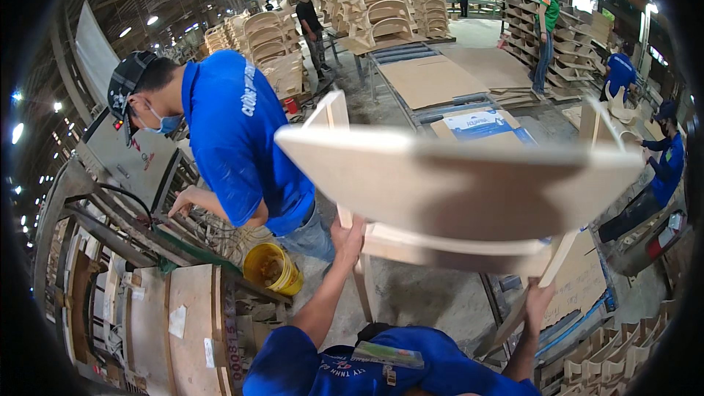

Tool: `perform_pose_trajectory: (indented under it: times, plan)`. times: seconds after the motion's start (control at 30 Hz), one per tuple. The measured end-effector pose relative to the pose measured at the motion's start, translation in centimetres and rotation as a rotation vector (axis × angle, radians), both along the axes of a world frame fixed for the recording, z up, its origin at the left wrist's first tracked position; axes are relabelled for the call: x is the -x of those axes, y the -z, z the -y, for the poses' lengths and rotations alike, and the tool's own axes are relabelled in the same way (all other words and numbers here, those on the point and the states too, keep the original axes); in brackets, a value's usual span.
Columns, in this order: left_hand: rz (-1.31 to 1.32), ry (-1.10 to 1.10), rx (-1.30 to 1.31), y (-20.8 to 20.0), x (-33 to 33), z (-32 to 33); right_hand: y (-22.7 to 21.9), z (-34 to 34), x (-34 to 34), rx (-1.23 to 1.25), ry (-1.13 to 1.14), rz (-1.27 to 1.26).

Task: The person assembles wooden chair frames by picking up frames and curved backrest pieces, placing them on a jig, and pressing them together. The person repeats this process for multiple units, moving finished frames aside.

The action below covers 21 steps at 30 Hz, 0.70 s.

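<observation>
I hold an unfinished pale wooden chair frame (352, 172) up in front of me, its wide curved back panel uppermost. My left hand (348, 240) is closed round a leg on the left side, just below the panel. On the right, lower down, my right hand (539, 301) grips another leg of the frame. The panel is slightly blurred and a dark shadow falls across its right half. It hides part of the floor and the conveyor behind it.
A co-worker in a blue shirt (235, 139) stands close at left, beside a yellow bucket (273, 268). Curved wooden panels (187, 323) fill the lower left. Ahead runs a roller conveyor (411, 55) bearing cardboard sheets (433, 81). Stacked chair parts (389, 11) and other workers stand farther off.
</observation>
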<state>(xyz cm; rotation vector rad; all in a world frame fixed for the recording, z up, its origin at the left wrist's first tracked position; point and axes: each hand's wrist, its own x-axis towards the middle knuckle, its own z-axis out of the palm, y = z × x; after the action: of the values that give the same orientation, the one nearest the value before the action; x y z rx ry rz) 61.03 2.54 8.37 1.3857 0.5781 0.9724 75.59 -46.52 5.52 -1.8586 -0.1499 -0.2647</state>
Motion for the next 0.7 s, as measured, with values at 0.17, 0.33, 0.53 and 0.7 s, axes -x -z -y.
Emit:
perform_pose_trajectory:
  times: [0.17, 0.33, 0.53, 0.7]
  plan:
    - [0.117, 0.293, 0.375, -8.0, -12.2, -0.4, -15.1, 0.0, -9.2, 0.324, 0.224, 0.403]
    - [0.134, 0.457, 0.608, -12.9, -21.2, -2.5, -30.8, -11.6, -12.4, 0.570, 0.704, 1.089]
    - [0.120, 0.556, 0.711, -14.1, -29.9, -6.7, -22.4, -30.4, -18.1, -0.163, 0.066, 0.493]
    - [0.049, 0.633, 0.797, -11.8, -35.3, -11.2, -20.7, -42.2, -24.9, -0.817, -0.195, 0.371]
